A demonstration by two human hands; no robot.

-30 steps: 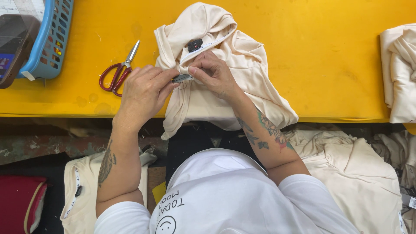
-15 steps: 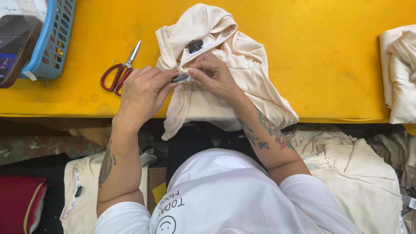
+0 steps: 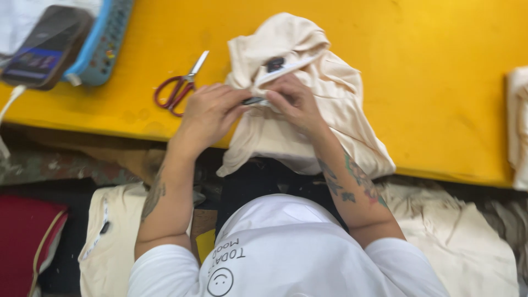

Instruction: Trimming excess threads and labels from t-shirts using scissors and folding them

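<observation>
Grip: both hands were pinched shut on the same spot. The left hand (image 3: 212,113) and the right hand (image 3: 294,104) met fingertip to fingertip over a small dark tool (image 3: 254,100), with a fold of the cream garment (image 3: 324,82) caught between them.

Tool: too small and half hidden to name for sure – a thread snip or a tag clip, I couldn't tell which.

Garment: it lay bunched on the yellow table (image 3: 429,71), its lower end hanging over the near edge toward the person's lap. A dark label (image 3: 275,63) showed at what looked like the neck opening, just above the fingers.

Scissors: the red-handled scissors (image 3: 179,88) lay flat on the table just beside the left hand, untouched.

Further out: a blue basket (image 3: 104,47) sat at the far left corner with a phone (image 3: 47,47) leaning on it.

Done so far: my guess is the work was mid-way on this one piece – the neck area was open and being handled, nothing folded yet.

Left to do: more cream fabric (image 3: 517,126) waited at the right edge, and other cream pieces (image 3: 456,247) lay below the table.
</observation>
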